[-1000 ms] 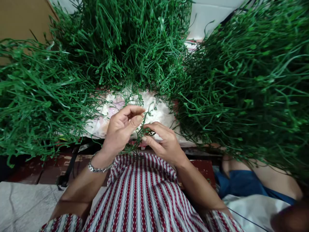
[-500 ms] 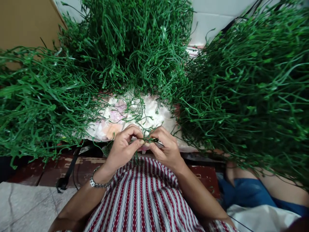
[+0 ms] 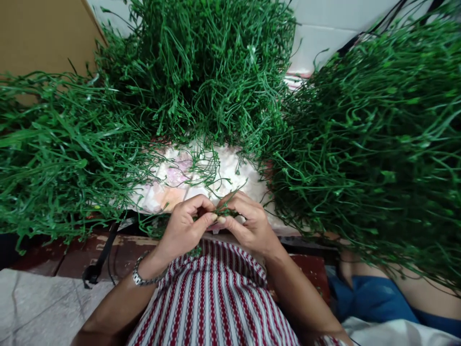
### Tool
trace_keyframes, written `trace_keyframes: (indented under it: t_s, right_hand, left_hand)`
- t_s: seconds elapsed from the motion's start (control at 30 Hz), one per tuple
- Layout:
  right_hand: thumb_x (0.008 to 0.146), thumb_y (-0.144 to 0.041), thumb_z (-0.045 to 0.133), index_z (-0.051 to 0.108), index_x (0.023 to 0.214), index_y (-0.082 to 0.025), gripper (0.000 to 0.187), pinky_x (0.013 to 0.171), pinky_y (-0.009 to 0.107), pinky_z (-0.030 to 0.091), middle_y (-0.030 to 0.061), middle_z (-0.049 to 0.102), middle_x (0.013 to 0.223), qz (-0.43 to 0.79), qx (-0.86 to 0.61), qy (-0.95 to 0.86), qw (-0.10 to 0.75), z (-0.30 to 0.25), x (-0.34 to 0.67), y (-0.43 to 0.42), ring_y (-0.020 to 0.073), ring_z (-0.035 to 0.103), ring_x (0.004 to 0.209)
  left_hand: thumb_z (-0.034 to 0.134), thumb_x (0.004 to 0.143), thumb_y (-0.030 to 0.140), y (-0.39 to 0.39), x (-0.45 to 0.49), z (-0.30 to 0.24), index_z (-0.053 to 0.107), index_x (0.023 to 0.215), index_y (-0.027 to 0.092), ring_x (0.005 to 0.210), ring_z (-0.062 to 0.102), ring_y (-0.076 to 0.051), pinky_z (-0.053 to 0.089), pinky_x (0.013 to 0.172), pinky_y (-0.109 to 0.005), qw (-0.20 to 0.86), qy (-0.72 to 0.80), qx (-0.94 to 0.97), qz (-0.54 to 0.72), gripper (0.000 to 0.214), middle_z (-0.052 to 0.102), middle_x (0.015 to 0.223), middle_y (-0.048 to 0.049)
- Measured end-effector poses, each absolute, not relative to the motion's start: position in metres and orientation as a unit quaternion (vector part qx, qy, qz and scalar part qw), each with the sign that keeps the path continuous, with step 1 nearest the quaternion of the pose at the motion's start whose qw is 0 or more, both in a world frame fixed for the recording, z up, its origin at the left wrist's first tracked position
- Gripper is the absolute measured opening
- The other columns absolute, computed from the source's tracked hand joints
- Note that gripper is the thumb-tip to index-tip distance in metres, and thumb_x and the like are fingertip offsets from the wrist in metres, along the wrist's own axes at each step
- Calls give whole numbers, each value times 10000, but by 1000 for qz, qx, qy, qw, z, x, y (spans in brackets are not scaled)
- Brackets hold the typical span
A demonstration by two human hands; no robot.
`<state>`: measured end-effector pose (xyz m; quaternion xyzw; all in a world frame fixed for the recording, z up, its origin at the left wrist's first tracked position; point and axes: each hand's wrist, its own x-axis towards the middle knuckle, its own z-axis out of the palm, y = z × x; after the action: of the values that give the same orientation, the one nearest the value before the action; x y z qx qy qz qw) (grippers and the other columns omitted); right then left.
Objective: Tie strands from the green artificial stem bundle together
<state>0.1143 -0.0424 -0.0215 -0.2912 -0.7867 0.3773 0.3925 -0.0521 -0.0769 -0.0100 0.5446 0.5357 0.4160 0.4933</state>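
My left hand (image 3: 189, 223) is closed, its thumb and forefinger pinching thin green stems (image 3: 226, 210). Close against it, my right hand (image 3: 250, 222) grips the same small bunch, thumb tips almost touching. The stems look like plastic plant stems with small forked tips; I cannot tell for sure what they are made of. More green bits hang below my left hand, over the striped apron. Just beyond my fingers, several loose stems (image 3: 205, 168) lie on a pale, patterned cloth (image 3: 169, 197).
Big heaps of green stems stand at the left (image 3: 68, 154), at the back (image 3: 212, 62) and at the right (image 3: 374, 144). A dark red wooden bench edge (image 3: 82, 254) runs below the cloth. At lower right sits another person's leg in blue shorts (image 3: 378, 295). A black strap (image 3: 103, 257) hangs at left.
The whole view has shifted slightly. Both hands stay together at the same bunch, fingers shifting a little; more of the stems shows above my right fingers.
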Motion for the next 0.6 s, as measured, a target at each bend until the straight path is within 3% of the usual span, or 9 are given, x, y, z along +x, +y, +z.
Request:
trace_keyframes:
  t_s: [0.3, 0.47, 0.6]
  right_hand:
    - [876, -218, 479, 531, 871, -150, 86, 738, 283, 454, 67, 591, 856, 404, -278, -802, 341, -27, 120, -39, 153, 553, 814]
    - [862, -159, 460, 465, 1091, -150, 229, 823, 306, 457, 107, 572, 1055, 376, -262, -837, 300, -27, 116, -43, 181, 537, 987]
    - [876, -185, 460, 439, 1130, -152, 257, 850, 316, 450, 116, 572, 1078, 332, -277, -846, 312, -28, 113, -49, 188, 531, 1010]
  left_hand:
    - [515, 759, 115, -73, -59, -5, 589, 737, 147, 628, 517, -90, 407, 604, -180, 509, 518, 607, 323, 84, 582, 664, 15]
    - [556, 727, 133, -77, -55, -10, 602, 702, 144, 601, 522, -93, 417, 583, -182, 535, 533, 542, 369, 54, 596, 641, 14]
    - [538, 748, 141, -81, -50, -14, 568, 730, 154, 599, 512, -88, 416, 585, -182, 499, 559, 530, 397, 38, 574, 649, 27]
